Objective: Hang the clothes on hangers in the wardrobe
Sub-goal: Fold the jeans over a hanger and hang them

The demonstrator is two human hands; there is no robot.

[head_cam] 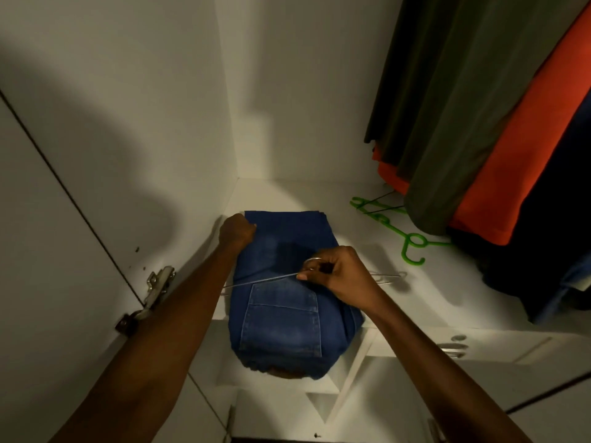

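Folded blue jeans (287, 318) lie on the white wardrobe shelf (425, 302), back pocket up, their near end hanging over the shelf's front edge. A thin metal wire hanger (256, 282) lies across the jeans. My right hand (339, 276) pinches the hanger near its hook, over the middle of the jeans. My left hand (236, 233) grips the far left corner of the jeans against the wardrobe's side wall.
Green plastic hangers (399, 228) lie on the shelf to the right. Olive (454, 107), orange (518, 155) and dark navy (550, 244) garments hang at the right. A door hinge (153, 292) sits at the left; drawer fronts with handles (454, 346) lie below.
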